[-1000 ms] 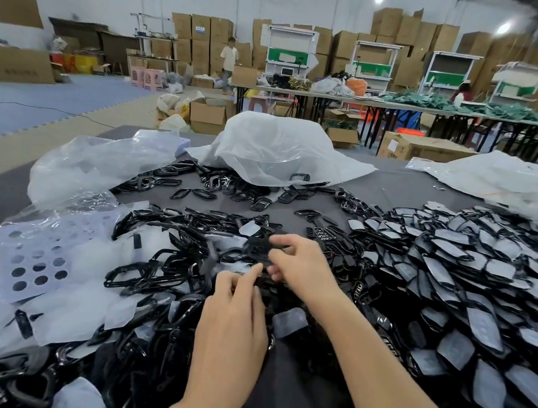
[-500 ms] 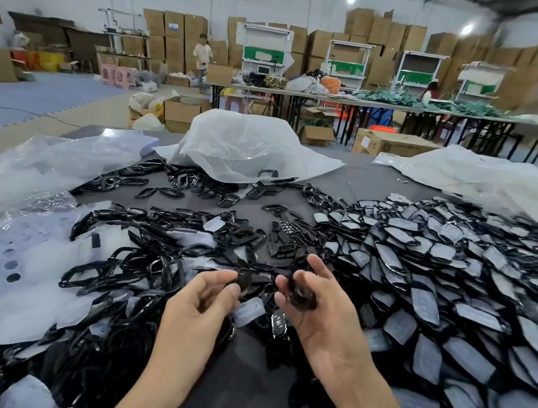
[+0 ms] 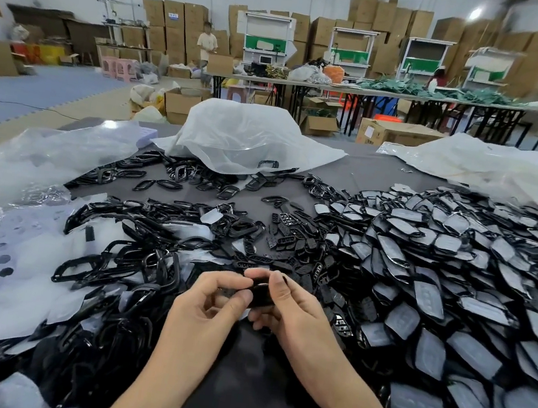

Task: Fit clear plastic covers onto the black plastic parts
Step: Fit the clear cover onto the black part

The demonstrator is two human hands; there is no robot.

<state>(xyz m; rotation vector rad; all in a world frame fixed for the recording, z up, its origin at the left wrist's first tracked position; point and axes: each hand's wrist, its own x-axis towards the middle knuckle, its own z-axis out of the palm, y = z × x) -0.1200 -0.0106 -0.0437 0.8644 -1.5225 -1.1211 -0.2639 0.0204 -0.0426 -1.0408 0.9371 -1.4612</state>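
Bare table strip between crowded part heaps

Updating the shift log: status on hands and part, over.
Left hand and right hand both pinch one small black plastic part. Whether covered yet: cannot tell. Nothing in the way.

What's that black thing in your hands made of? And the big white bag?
The black part: probably hard plastic, dark with a slight sheen. The white bag: likely thin plastic film; milky, half see-through, crumpled, glossy folds.

Left hand and right hand — both pinch 1 black part.
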